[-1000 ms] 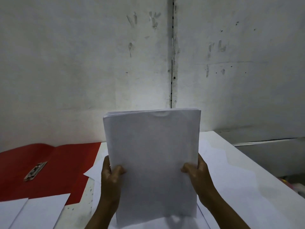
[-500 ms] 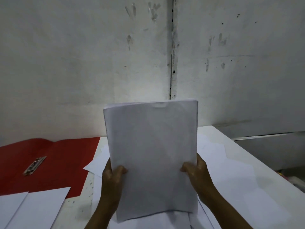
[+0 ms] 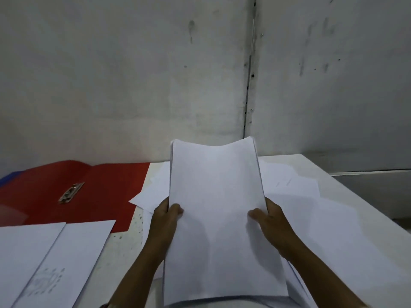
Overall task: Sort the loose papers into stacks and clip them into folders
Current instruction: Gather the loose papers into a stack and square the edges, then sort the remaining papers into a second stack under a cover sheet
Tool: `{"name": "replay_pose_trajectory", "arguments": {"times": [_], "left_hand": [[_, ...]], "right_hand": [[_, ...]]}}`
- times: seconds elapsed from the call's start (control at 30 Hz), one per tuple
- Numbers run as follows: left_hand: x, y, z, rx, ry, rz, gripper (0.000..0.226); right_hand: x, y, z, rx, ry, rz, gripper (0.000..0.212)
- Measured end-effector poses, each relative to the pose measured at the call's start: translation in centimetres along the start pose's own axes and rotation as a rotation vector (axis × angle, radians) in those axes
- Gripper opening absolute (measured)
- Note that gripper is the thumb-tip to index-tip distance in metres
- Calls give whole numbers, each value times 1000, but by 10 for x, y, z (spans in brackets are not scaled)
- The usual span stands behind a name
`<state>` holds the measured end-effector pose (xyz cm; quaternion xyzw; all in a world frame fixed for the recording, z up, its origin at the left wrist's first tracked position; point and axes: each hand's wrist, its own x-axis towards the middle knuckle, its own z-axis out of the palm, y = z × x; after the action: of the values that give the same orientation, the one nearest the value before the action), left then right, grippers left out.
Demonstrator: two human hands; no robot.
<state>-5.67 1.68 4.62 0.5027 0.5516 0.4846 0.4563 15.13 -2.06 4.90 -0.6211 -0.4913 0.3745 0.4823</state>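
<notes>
At lower left of the frame two white sheets lie on the desk, one with faint print. Above them a red folder lies open, its metal clip bare. At centre the left hand grips the left edge of a paper stack, thumb across the front. The stack is white and blank, held upright, its top edge sagging in the middle. The right hand clasps its right edge. At right, loose papers overlap on the desk.
</notes>
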Motion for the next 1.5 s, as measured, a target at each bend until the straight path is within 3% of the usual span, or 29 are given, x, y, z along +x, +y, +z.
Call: {"name": "replay_pose_trajectory", "arguments": {"times": [0.2,0.3,0.47,0.6,0.7,0.9,1.03,1.27,1.37,1.5], "left_hand": [[10,-15,-31,190,50,-94,23],[9,-36,-59,531,80,-78,18],[-10,-50,-103,1236,123,-74,51],[-20,-57,-128,1441,121,-108,65],[-26,-59,-137,1554,158,-133,62],[-27,-64,-146,1464,199,-133,22],[-28,-67,-148,1485,198,-101,19],[-30,-67,-148,1570,185,-36,37],[-30,-59,-147,1568,243,-14,24],[-19,-37,-146,1374,405,-62,13]], "right_hand": [[0,6,13,42,-42,102,14],[0,17,24,29,-51,143,13],[-5,35,43,39,-57,195,18],[-4,41,52,-44,-38,133,14],[-6,44,54,-56,-33,95,12],[-7,49,54,-71,-18,70,10],[-7,49,53,-64,-24,62,10],[-7,48,51,-43,-36,54,9],[-7,49,52,-45,-38,56,9],[-8,48,52,-40,-41,58,12]]}}
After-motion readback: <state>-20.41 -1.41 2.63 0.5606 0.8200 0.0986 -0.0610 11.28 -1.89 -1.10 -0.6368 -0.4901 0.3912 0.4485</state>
